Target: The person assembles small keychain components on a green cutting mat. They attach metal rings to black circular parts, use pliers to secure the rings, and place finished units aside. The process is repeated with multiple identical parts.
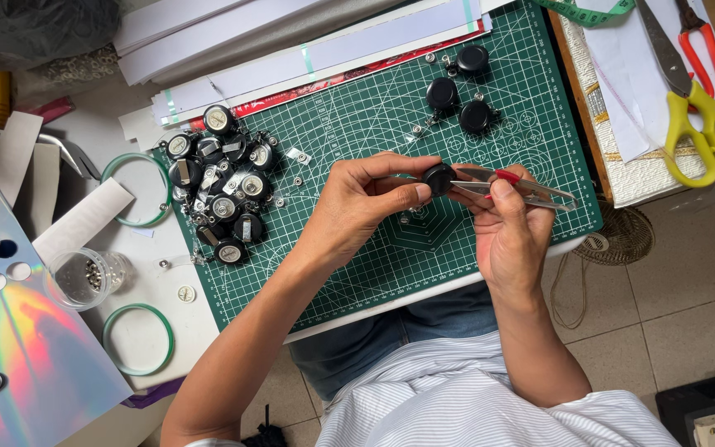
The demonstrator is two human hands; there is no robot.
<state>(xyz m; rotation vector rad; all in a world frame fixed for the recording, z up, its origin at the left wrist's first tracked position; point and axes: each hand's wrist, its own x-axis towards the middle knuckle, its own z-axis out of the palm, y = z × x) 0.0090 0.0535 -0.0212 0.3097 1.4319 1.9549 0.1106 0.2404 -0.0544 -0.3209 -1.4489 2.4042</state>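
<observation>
Left hand: left hand (357,203) pinches a round black badge reel (439,178) between thumb and fingertips, held just above the cutting mat.
Right hand: right hand (508,228) grips small snips (523,189) with a red mark near the pivot; thumb pressed on top, blades pointing toward the reel and touching or nearly touching it.
Held reel: over the middle of the green cutting mat (374,273), between the two hands.
Mat, upper right: three more black reels (457,93) lie close together, apart from the hands.
Mat, left edge: a heap of black reels with silver faces (221,186), some spilling toward the mat's border; small loose metal bits scattered beside it.
Tabletop, left of mat: two green rings (136,338), one above the other; a clear cup (84,277) of small metal pieces between them.
Far left: holographic sheet (18,348) with punched round holes.
Top: stacked white paper strips (291,41) overlapping the mat's upper edge.
Upper right: yellow-handled scissors (697,116) on a pale cloth, red-handled tool just beside, green measuring tape near them.
</observation>
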